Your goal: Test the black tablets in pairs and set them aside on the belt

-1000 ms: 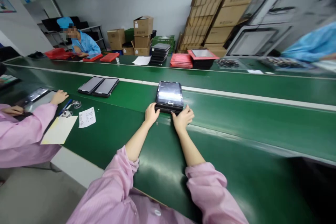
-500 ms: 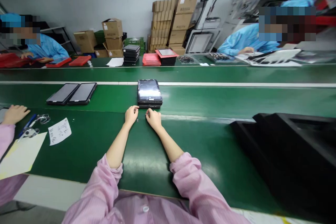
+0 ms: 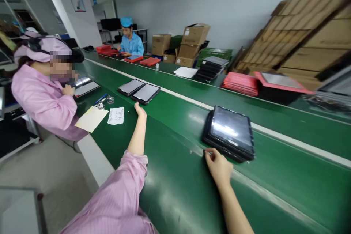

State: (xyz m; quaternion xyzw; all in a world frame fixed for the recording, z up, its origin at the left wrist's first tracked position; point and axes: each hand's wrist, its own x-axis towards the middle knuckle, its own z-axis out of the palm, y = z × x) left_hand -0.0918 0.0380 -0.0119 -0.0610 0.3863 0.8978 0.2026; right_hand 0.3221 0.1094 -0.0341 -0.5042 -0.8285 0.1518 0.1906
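Note:
My left hand (image 3: 140, 110) reaches out over the green bench, thumb raised and fingers stretched, holding nothing. Just beyond it, two tablets in black cases, the left tablet (image 3: 131, 87) and the right tablet (image 3: 146, 93), lie side by side with grey screens up; a small gap seems to separate them from my fingers. My right hand (image 3: 219, 167) rests at the near edge of a tablet stack (image 3: 231, 129), fingers curled in. Whether anything is inside those fingers is hidden. Glossy film covers the top tablet's dark screen.
A handwritten note (image 3: 116, 116), a cream sheet (image 3: 91, 119) and a pen (image 3: 100, 99) lie at left beside a pink-sleeved co-worker (image 3: 44, 95). Across the belt sit a blue-clad person (image 3: 133, 45), red sleeves (image 3: 241, 83) and stacked dark tablets (image 3: 210, 70).
The view has swung left. My left hand has moved away from the tablet stack toward the two tablets at left. My right hand remains by the stack, still curled.

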